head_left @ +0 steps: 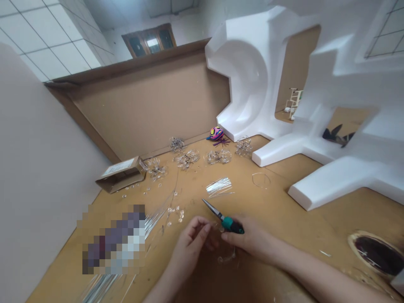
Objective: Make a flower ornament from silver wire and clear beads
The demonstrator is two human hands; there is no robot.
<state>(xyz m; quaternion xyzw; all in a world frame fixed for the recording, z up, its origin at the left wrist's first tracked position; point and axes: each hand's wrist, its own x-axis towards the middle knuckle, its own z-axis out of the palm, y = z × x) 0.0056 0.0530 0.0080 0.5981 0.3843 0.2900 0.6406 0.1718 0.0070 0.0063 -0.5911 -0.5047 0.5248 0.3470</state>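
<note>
On a wooden worktop (271,219) scattered with clear beaded wire flowers (186,159), a right hand (249,237) firmly grips teal-handled long-nose pliers (232,224), tips angled up and away. A narrowly curled left hand (189,246) hovers just beside them, its hold unclear, above a beaded wire strand (226,259).

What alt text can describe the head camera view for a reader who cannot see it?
A right hand holds teal-handled steel pliers beside the bare left hand over a tan wooden workbench, with clear beaded wire flowers beyond.
</note>
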